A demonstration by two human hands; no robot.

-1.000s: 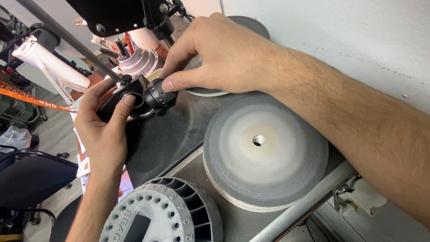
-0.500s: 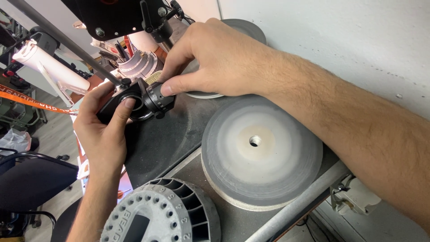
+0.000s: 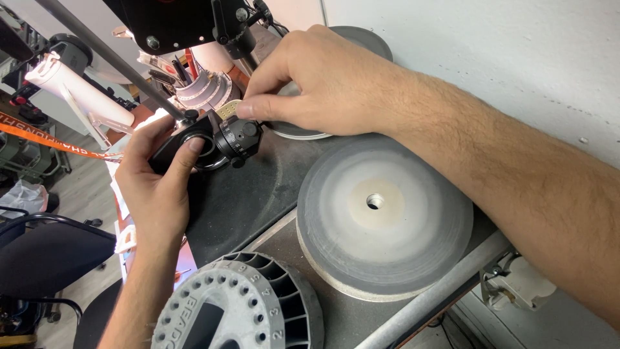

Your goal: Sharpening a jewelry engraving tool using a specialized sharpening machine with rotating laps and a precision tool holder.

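Black, the small knobbed part [image 3: 237, 139] I pinch between my right hand [image 3: 323, 81] fingers, braced by left hand [image 3: 155, 187] fingers curled beneath, could slip onto the table [image 3: 258, 194].

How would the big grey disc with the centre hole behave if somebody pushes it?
The grey disc looks thick and solid, so probably heavy and stiff. It lies flat on the dark table, so it would likely slide, not roll or tip.

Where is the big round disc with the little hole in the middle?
In the head view, the grey disc lies flat right of centre, under the right forearm, just above the slotted wheel.
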